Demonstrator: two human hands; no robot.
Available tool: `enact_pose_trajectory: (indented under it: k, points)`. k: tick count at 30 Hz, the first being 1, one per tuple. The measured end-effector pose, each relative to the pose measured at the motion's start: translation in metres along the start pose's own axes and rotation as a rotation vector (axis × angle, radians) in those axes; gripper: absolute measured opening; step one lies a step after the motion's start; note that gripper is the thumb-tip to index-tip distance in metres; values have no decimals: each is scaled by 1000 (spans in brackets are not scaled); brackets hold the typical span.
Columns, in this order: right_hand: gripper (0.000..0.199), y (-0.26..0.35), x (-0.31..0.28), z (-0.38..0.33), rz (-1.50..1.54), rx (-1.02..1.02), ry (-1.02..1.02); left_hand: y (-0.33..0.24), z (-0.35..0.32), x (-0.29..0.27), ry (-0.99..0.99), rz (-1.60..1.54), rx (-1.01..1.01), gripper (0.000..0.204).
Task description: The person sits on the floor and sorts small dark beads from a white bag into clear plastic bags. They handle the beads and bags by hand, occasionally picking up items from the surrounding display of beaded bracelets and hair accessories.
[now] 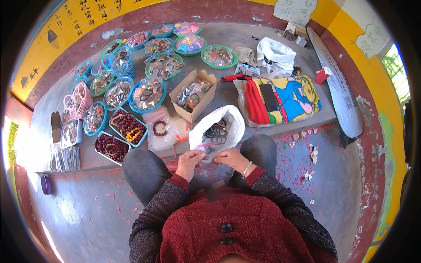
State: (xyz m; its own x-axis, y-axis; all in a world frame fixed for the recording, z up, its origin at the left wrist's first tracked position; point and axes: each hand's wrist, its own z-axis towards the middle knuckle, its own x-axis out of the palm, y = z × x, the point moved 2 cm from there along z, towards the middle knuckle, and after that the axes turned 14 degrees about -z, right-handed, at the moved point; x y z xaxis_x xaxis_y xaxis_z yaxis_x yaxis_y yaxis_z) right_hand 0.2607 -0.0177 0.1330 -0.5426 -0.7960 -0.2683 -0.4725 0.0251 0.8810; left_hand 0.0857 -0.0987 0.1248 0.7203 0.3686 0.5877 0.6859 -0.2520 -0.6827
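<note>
A thin, pale strand, barely visible, ran between the person's left hand (189, 161) and right hand (232, 158), each pinching it with fingertips close together above the knees; it looked light, limp and easily dropped, best held near its ends. At twelve o'clock of the hands an open white plastic bag of dark ring-shaped bracelets (217, 129) sagged on the grey concrete ledge (228, 94). Round green and blue plastic trays of bracelets (148, 94) spread toward ten o'clock, below a yellow-and-maroon painted wall (66, 26).
</note>
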Motion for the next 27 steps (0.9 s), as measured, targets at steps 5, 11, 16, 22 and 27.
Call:
enact_pose_trajectory:
  k: [5, 11, 16, 22, 27]
  points:
    - [17, -9, 0, 2, -21, -13, -61, 6, 3, -2, 17, 6, 27, 13]
    - [11, -16, -1, 3, 17, -12, -83, 5, 0, 2, 57, -2, 31, 15]
    - [13, -16, 0, 2, -11, -33, -106, 4, -2, 5, 33, -24, -1, 15]
    - [16, -25, 0, 6, -24, -48, -121, 5, -2, 4, 59, 0, -37, 16]
    - [18, -17, 0, 2, -265, -108, -374, 13, 3, -1, 24, 110, 23, 21]
